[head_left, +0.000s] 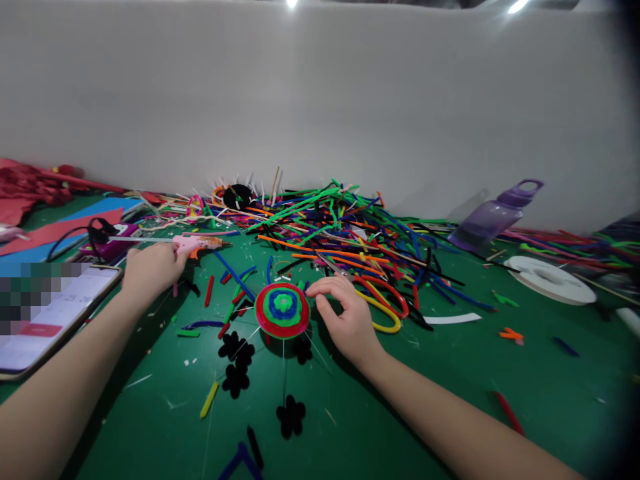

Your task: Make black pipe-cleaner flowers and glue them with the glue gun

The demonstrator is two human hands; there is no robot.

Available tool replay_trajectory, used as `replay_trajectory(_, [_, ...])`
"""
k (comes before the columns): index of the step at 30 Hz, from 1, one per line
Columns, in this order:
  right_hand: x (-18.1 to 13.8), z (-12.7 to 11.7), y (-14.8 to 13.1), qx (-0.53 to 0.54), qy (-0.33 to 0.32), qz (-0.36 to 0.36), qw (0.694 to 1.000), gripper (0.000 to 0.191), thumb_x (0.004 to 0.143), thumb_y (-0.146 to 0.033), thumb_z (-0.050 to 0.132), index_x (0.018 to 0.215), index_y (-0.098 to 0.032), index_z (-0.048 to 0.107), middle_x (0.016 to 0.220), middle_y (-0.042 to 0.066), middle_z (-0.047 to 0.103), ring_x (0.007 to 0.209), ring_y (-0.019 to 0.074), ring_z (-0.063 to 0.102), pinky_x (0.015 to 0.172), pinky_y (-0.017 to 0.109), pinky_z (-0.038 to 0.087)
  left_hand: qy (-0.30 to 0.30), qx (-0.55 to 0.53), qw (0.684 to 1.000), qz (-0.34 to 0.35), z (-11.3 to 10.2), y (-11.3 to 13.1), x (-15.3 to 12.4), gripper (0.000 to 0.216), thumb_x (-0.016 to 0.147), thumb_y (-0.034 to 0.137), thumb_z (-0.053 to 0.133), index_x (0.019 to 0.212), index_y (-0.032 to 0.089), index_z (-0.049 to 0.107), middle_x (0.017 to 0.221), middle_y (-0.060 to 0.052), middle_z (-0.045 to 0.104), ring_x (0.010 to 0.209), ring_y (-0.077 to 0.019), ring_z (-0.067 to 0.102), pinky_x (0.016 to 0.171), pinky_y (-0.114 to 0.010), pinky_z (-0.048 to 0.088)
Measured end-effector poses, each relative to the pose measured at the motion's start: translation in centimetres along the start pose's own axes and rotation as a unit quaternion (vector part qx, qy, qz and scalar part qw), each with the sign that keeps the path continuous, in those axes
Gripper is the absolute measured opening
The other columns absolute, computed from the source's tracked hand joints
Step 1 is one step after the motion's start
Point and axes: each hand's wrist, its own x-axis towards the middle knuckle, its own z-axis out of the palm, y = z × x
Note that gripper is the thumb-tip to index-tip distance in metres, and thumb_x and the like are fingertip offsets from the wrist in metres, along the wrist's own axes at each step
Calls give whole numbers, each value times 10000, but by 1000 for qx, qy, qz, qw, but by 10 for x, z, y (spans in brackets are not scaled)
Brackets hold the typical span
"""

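My left hand [154,268] is closed around a pink hot glue gun [186,244], its orange tip pointing right; the handle is mostly hidden. Right of centre, my right hand [345,313] has bent fingers, thumb near index finger, just beside the edge of a round disc [283,311]. Whether something small or a thread sits between those fingertips, I cannot make out. Coiled rings of red, blue and green cover the disc, which seems raised above the table. Thin clear threads run from it toward several black flower shapes [291,416].
A tangled heap of coloured pipe cleaners [330,220] lies behind, with scissors [385,313] at its front. A tilted purple bottle [493,217] and white spool [550,280] are at right. A phone [60,320] lies at left. Pipe-cleaner scraps dot the green table [165,427].
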Motion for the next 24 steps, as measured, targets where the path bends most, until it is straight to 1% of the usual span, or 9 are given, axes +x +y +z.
replay_trajectory(4, [0, 0, 1, 3, 1, 0, 1000, 179, 864, -201, 507, 747, -242, 637, 805, 25, 725, 814, 220, 668, 985, 507, 413, 5, -15, 1000, -18, -6, -1, -1, 548, 910, 455, 231, 878, 137, 676, 937, -212, 735, 933, -387, 667, 785, -459, 438])
replay_trajectory(7, [0, 1, 1, -2, -1, 0, 1000, 177, 863, -201, 508, 748, -243, 637, 809, 25, 726, 821, 220, 670, 1000, 510, 401, 20, -33, 998, -40, -14, -5, -1, 591, 919, 468, 183, 951, 143, 675, 979, -206, 732, 979, -397, 660, 757, -443, 446])
replay_trajectory(10, [0, 1, 1, -7, -2, 0, 1000, 179, 862, -198, 507, 751, -246, 639, 813, 23, 729, 824, 219, 673, 1011, 507, 395, 29, -52, 997, -41, -19, -5, -2, 586, 923, 470, 175, 1005, 161, 666, 1011, -184, 731, 1019, -391, 651, 759, -437, 453])
replay_trajectory(13, [0, 1, 1, -7, 0, -4, 1000, 180, 862, -202, 507, 751, -247, 642, 808, 22, 729, 821, 221, 674, 996, 503, 407, 27, -63, 997, -29, -17, -1, -4, 551, 923, 447, 193, 954, 162, 664, 978, -183, 735, 1005, -382, 655, 787, -456, 454])
replay_trajectory(16, [0, 0, 1, -5, 0, -6, 1000, 179, 864, -207, 509, 749, -248, 640, 809, 22, 730, 820, 224, 675, 991, 502, 413, 33, -69, 997, -21, -14, 3, -6, 533, 924, 437, 198, 939, 164, 655, 991, -186, 736, 1010, -380, 651, 804, -472, 450])
replay_trajectory(24, [0, 1, 1, -7, -4, -2, 1000, 181, 871, -212, 505, 752, -249, 636, 817, 20, 729, 831, 220, 677, 1011, 512, 394, 58, -78, 995, -13, -17, 6, -9, 484, 948, 427, 212, 883, 176, 621, 962, -175, 723, 993, -370, 649, 798, -450, 448])
